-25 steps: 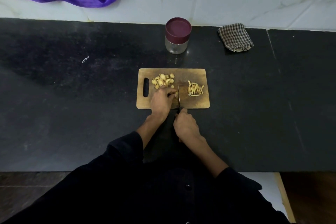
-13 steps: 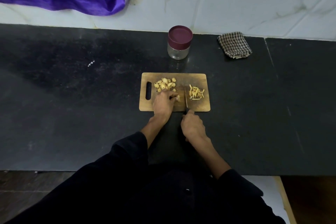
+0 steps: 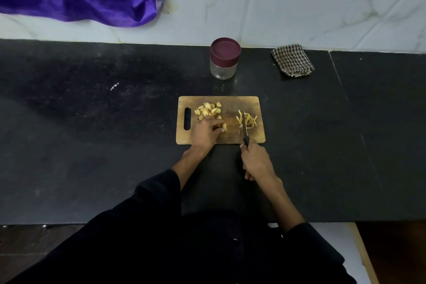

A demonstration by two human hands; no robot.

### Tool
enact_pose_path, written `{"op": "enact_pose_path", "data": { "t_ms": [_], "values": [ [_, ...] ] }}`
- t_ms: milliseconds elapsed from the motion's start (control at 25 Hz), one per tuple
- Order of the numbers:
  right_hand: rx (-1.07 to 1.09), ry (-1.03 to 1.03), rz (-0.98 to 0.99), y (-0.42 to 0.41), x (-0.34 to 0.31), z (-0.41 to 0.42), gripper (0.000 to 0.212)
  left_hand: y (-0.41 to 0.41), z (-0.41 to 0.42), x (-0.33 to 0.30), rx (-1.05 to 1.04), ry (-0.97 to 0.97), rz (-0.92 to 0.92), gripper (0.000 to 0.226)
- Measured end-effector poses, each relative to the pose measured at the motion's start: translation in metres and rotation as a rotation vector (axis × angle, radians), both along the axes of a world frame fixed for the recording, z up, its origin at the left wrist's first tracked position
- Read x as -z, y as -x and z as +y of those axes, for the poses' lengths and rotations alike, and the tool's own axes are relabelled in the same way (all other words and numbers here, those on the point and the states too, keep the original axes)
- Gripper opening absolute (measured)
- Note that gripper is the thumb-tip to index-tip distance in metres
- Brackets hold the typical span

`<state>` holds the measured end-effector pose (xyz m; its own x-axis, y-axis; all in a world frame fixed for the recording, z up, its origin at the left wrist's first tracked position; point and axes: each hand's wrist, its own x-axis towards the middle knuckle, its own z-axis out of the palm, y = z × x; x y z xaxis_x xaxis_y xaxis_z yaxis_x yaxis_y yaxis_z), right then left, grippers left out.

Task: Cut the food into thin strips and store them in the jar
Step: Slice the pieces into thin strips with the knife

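Left hand (image 3: 205, 132) pinches one piece (image 3: 223, 126); right hand (image 3: 256, 161) has a closed grip on the knife (image 3: 245, 131). I'd tuck fingertips back and slice thin beside them.

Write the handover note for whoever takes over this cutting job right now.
Left hand: pinches one uncut piece on the wooden cutting board.
Right hand: grips the knife, blade lying by the cut strips.
Uncut pieces: piled at the board's left, near the handle slot.
Jar: behind the board, maroon lid on, looks empty.
Done: a small pile of strips cut.
Left: slice the held piece and the rest of the pile, open the jar, put all strips in.
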<state>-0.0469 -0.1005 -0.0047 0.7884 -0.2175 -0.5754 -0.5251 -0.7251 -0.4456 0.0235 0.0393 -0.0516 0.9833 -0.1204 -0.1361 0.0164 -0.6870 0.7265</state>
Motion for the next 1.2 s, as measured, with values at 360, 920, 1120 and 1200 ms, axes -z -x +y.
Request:
{"op": "enact_pose_path", "data": {
  "t_ms": [360, 920, 1120, 1200],
  "values": [
    [-0.144, 0.025, 0.020, -0.005, 0.003, 0.021, 0.028, -0.003, -0.004, 0.001, -0.045, -0.030, -0.025, 0.031],
    [-0.180, 0.180, -0.009, -0.005, 0.017, 0.029, 0.028, -0.004, -0.005, 0.000, -0.070, -0.029, -0.002, 0.031],
    [-0.168, 0.197, 0.014, -0.015, 0.013, 0.033, 0.028, -0.005, -0.006, 0.000, -0.087, -0.014, 0.018, 0.029],
    [-0.156, 0.185, 0.015, -0.022, 0.012, 0.034, 0.030, -0.004, -0.008, 0.001, -0.091, -0.011, 0.005, 0.028]
  ]
}}
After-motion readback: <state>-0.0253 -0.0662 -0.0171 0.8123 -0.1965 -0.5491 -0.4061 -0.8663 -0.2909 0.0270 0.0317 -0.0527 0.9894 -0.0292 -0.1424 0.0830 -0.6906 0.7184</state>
